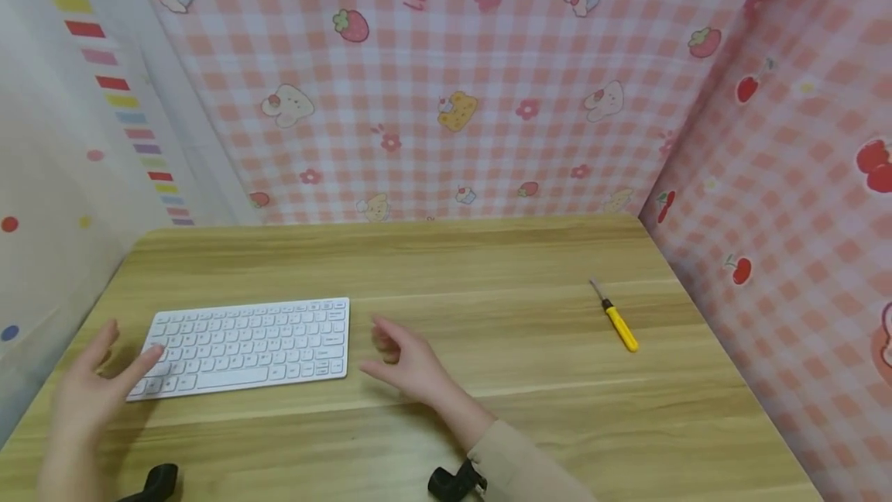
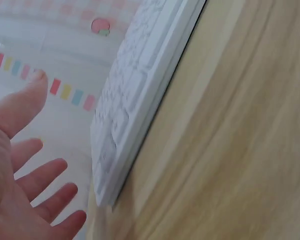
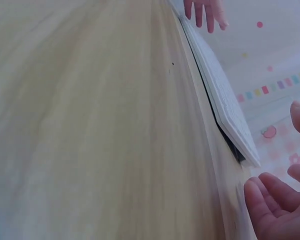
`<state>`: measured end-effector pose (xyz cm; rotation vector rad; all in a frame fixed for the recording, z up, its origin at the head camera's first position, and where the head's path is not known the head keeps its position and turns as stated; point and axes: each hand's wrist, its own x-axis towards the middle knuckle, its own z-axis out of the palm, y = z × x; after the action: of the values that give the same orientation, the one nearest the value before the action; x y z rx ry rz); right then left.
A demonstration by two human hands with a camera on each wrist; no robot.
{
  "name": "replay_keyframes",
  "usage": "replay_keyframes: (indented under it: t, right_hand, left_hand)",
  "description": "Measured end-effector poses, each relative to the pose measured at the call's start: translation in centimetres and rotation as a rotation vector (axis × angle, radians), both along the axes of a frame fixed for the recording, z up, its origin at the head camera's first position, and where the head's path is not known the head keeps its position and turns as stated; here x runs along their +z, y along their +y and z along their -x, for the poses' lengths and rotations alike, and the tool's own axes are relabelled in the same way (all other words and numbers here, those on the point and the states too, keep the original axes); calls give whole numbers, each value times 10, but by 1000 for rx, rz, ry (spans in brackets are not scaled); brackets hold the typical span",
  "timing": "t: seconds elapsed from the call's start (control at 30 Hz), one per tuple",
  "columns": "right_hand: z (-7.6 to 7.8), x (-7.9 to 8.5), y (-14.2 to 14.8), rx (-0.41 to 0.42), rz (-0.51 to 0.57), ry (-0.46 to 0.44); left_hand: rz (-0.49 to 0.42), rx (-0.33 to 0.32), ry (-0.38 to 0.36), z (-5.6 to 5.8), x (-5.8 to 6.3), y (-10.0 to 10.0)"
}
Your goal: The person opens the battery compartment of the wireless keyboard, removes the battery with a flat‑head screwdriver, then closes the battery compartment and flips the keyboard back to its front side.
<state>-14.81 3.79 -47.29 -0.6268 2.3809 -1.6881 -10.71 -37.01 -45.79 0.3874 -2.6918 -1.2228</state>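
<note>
A white keyboard (image 1: 251, 347) lies flat on the left half of the wooden table, its long side facing the front. My left hand (image 1: 97, 386) is at its left end, thumb extended over the corner keys and fingers spread; in the left wrist view that hand (image 2: 35, 185) appears apart from the keyboard (image 2: 135, 95). Just off the keyboard's right end is my right hand (image 1: 407, 362), thumb and fingers parted with a gap to the edge. The right wrist view has this hand (image 3: 280, 200) beside the near end of the keyboard (image 3: 220, 95). Neither hand grips anything.
A screwdriver (image 1: 619, 324) with a yellow handle lies on the right part of the table (image 1: 488, 277). Pink checked cloth (image 1: 446, 60) hangs behind the table and along its right side. Black wrist mounts (image 1: 453, 480) show at the front.
</note>
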Motion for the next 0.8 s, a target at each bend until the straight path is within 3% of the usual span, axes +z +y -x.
replay_keyframes:
  t: [0.17, 0.27, 0.47, 0.8]
  right_hand:
    - [4, -5, -12, -16, 3, -41]
    - [5, -8, -17, -13, -14, -45]
    - [7, -10, -25, -4, -18, -38]
    - [11, -17, -33, -51, -66, -17]
  left_hand:
    - [-71, 10, -66, -3, -5, -11]
    - [-50, -4, -96, -6, -10, -15]
    - [11, -83, -113, -5, -19, -20]
    - [18, -181, -146, 0, -20, -10]
